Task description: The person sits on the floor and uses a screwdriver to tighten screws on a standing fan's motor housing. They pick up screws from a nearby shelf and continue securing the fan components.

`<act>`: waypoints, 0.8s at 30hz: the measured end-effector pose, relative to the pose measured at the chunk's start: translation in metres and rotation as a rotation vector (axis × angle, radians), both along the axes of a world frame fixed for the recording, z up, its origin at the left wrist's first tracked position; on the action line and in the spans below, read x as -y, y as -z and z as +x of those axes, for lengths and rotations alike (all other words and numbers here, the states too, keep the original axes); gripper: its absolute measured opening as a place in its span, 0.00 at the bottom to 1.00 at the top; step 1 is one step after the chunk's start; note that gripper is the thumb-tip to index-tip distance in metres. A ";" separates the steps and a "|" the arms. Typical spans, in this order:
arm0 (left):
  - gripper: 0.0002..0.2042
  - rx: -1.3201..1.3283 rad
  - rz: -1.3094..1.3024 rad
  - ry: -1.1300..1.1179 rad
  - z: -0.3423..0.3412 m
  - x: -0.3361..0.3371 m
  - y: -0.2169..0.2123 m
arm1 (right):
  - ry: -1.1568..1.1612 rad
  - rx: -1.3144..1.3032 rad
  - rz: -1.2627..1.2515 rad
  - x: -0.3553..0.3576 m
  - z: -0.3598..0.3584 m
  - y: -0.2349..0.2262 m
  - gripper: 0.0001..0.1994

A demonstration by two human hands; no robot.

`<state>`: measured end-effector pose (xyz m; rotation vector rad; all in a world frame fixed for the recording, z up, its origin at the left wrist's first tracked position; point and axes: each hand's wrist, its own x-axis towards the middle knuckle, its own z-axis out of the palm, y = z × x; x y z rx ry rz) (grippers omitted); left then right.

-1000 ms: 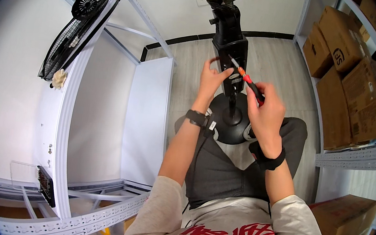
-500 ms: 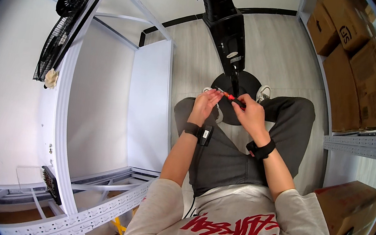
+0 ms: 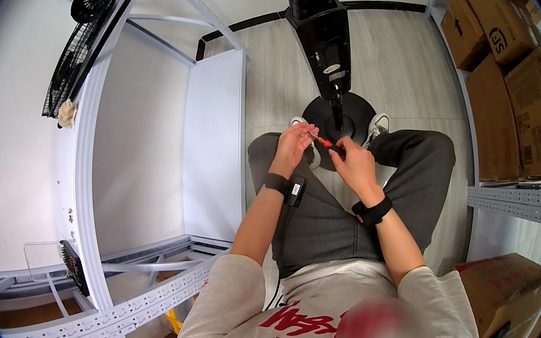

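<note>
My right hand (image 3: 351,164) grips a small screwdriver (image 3: 326,143) with a red and black handle, its shaft pointing left. My left hand (image 3: 293,146) pinches the shaft's tip with fingers closed; whether a small part sits there I cannot tell. Both hands hover over my lap, above the round black base (image 3: 344,119) of a standing fan. The fan's black column (image 3: 325,37) rises from that base toward the top of the view. I sit in dark grey trousers with white shoes on either side of the base.
A white metal shelf frame (image 3: 92,167) with a white panel (image 3: 212,141) stands at my left. A black fan grille (image 3: 76,44) hangs on it. Cardboard boxes (image 3: 524,85) fill a rack at right, and another box (image 3: 505,292) sits at lower right. Light wood floor lies ahead.
Both hands came down from the fan's column to my lap, bringing the screwdriver along. The view tilted downward, and my left hand moved onto the screwdriver's tip.
</note>
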<state>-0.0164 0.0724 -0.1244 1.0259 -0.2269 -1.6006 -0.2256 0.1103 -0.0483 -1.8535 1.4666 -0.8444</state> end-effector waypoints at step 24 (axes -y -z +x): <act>0.12 0.180 -0.095 0.067 -0.011 -0.002 -0.008 | 0.047 -0.031 0.061 0.003 -0.010 -0.004 0.12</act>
